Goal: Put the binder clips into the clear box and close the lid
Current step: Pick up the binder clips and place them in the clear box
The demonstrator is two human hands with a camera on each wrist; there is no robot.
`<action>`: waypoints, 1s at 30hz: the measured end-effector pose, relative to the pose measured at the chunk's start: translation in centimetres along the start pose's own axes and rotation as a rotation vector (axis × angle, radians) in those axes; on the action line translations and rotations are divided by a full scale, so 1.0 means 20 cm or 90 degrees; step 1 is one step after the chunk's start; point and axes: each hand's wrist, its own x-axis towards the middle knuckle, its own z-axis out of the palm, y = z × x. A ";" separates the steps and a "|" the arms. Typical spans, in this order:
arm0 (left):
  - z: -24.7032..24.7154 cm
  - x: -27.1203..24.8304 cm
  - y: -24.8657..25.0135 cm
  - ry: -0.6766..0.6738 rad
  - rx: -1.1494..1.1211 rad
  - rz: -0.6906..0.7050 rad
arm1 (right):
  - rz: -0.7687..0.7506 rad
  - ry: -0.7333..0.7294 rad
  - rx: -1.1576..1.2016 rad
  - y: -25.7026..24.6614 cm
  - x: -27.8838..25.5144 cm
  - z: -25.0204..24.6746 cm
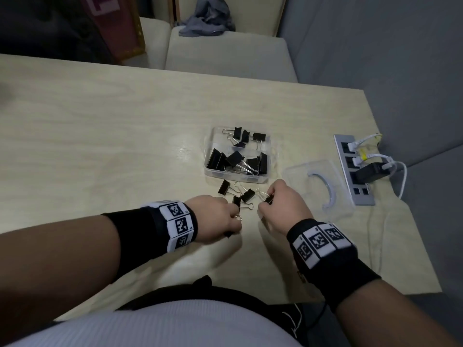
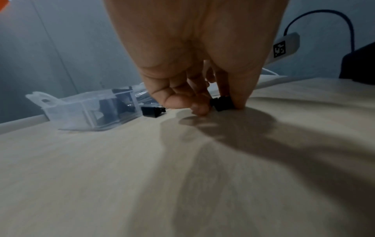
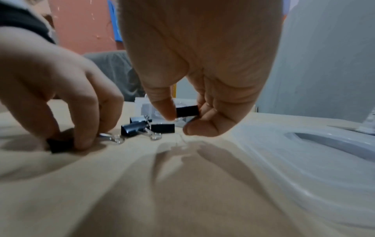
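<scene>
My right hand [image 3: 194, 89] pinched one binder clip [image 3: 187, 111], lifted for the clear box [image 1: 238, 156]; my left hand [image 1: 215, 217] pinched another clip [image 3: 61, 145] on the table [image 1: 100, 134], saving trips.

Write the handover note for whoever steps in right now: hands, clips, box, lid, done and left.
Left hand: pinches a binder clip at the table, not yet lifted.
Right hand: pinches another clip between thumb and fingers, just above the table.
Clear box: open, mid-table, already holds many clips.
Loose clips: three lie on the table between the box and the hands.
Lid: off, flat on the table right of the box, beside the power strip.
Done: most clips boxed.
Left: drop in both held clips, collect the loose ones, fit the lid.
</scene>
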 end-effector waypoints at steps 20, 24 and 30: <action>-0.40 0.04 -0.51 0.302 -0.256 -0.407 | -0.097 0.110 0.107 -0.26 0.23 -0.25; -0.29 -0.02 -0.38 0.277 -0.238 -0.361 | -0.180 0.049 -0.011 -0.18 0.12 -0.13; -0.13 -0.05 -0.17 0.162 -0.066 -0.275 | -0.260 -0.034 -0.209 -0.06 0.03 0.10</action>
